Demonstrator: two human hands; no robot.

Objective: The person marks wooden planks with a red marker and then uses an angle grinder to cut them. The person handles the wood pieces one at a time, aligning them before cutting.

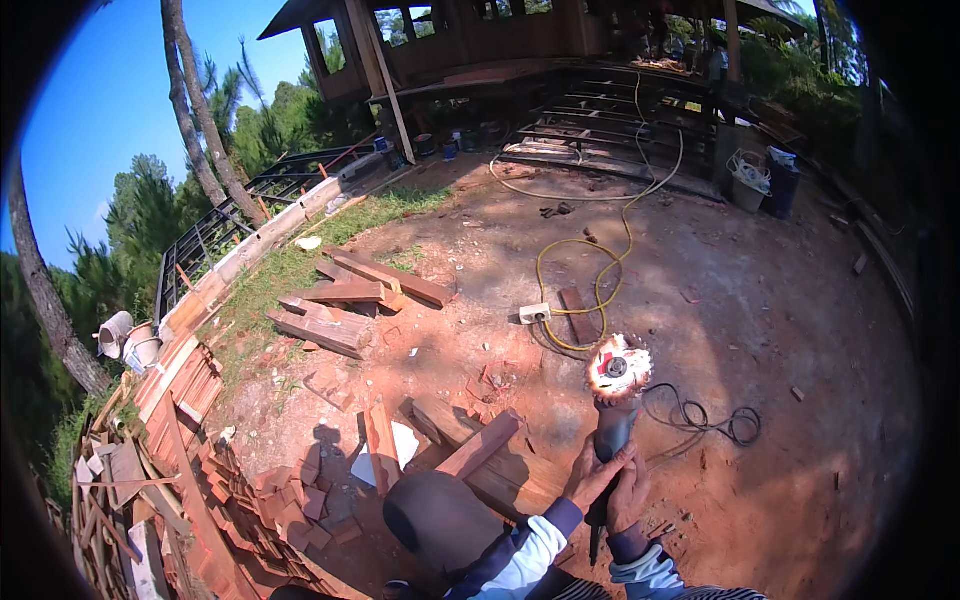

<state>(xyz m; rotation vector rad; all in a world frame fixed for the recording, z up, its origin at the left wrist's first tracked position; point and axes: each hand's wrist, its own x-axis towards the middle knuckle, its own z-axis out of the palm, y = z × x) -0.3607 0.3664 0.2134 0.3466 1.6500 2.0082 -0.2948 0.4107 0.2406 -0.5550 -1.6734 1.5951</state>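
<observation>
An angle grinder (614,432) with a dark body points away from me, over the reddish dirt ground. My left hand (588,478) is wrapped round its body from the left. My right hand (630,492) closes on the same body from the right, against the left one. A round toothed saw blade (617,369) faces up at the grinder's far end, bright in the sun; I cannot tell whether it spins. Left of my hands lie thick wooden beams (530,482) and a shorter reddish block (480,444) across them.
A white socket block (534,314) with a yellow cord (541,262) lies ahead, near a wood piece (577,316). Black cable (705,422) coils right of the grinder. Stacked timber (335,325) and scrap boards (125,470) lie left. A dark rounded shape (440,520) sits close below.
</observation>
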